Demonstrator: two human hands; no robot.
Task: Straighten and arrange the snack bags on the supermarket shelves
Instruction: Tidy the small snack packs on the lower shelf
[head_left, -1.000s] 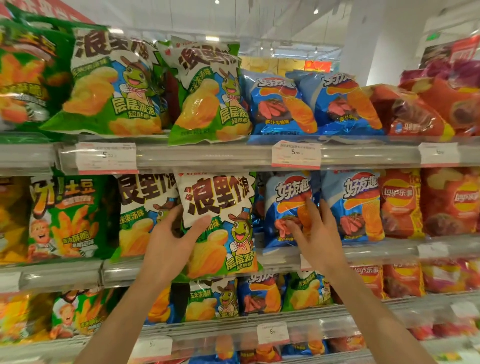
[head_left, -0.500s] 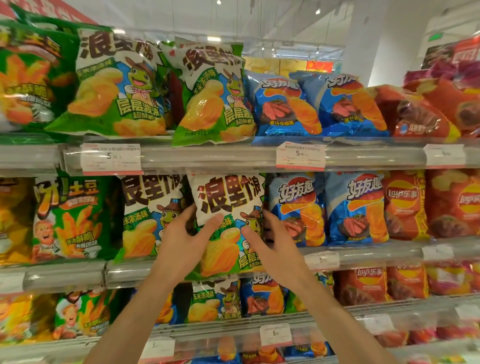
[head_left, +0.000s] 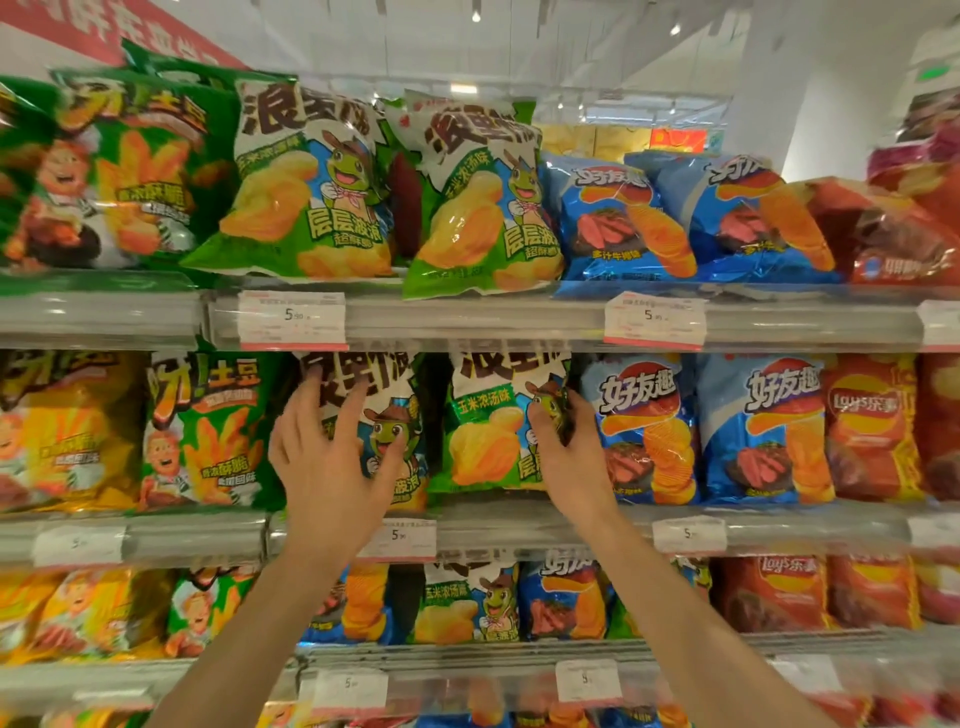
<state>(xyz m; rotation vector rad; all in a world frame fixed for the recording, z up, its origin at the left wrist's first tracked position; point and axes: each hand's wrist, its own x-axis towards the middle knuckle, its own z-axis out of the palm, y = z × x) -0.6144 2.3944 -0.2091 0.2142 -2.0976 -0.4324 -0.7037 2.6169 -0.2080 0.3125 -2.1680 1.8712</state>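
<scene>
**Both hands on the frog-print chip bags, middle shelf**

The person's left hand (head_left: 332, 457) lies flat against a green-and-white plastic chip bag with a cartoon frog (head_left: 387, 431) standing on the middle shelf (head_left: 519, 525). Its fingers (head_left: 311, 387) are spread apart and pressed on the bag's face, pointing toward 12 o'clock; they are not closed around it. The bag stands roughly upright, its top edge tucked under the clear rail of the upper shelf (head_left: 467, 319).

At 3 o'clock from that bag, touching it, stands a second frog-print bag (head_left: 493, 426). The right hand (head_left: 569, 457) holds its right edge: the thumb sits on the front by the frog's face, and the other fingers go behind the edge, in the gap beside a blue crinkled chip bag with a red logo (head_left: 644, 426). The grip is clamped on the second bag's side.

At 9 o'clock from the left hand is a green bag with a cartoon chef and fries (head_left: 208, 431). White price tags (head_left: 397, 538) hang along the shelf rail below the hands. The frame is somewhat motion-blurred at the edges.
</scene>
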